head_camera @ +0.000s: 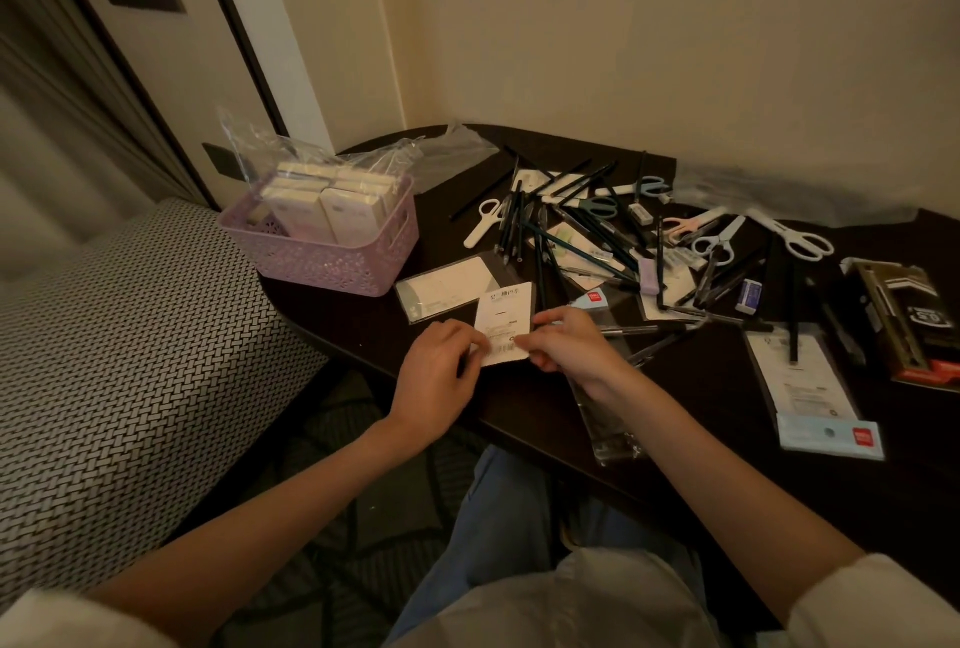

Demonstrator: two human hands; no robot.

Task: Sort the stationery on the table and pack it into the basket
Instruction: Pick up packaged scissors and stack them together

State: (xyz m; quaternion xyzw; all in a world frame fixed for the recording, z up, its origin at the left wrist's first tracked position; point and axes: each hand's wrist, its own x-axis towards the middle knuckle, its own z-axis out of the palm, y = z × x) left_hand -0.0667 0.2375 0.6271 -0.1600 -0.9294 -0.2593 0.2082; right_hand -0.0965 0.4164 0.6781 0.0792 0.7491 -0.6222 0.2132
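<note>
1. At centre frame, both hands held one white packet (506, 322) with a barcode label at the near edge of the dark table (727, 465).
2. Left hand (439, 377), just left of the packet: fingers curled, fingertips pinching its lower left corner.
3. Right hand (563, 343), just right of the packet: thumb and fingers pinched on the lower right edge; the packet's upper part stood clear above both hands.
4. Purple basket (332, 257), centre left, at the table's left end, well apart from the hands. White boxes (324, 205) stood inside it, a clear plastic bag (291, 148) rising around them.
5. Above and right of the hands: a heap of pens and pencils (566, 226), with several scissors (789, 234) mixed in and beside it.
6. A flat clear-wrapped card (441, 288) lay between basket and packet, touching the packet's upper left.
7. Right of frame: another long packet (810, 387) lay flat near the table edge.
</note>
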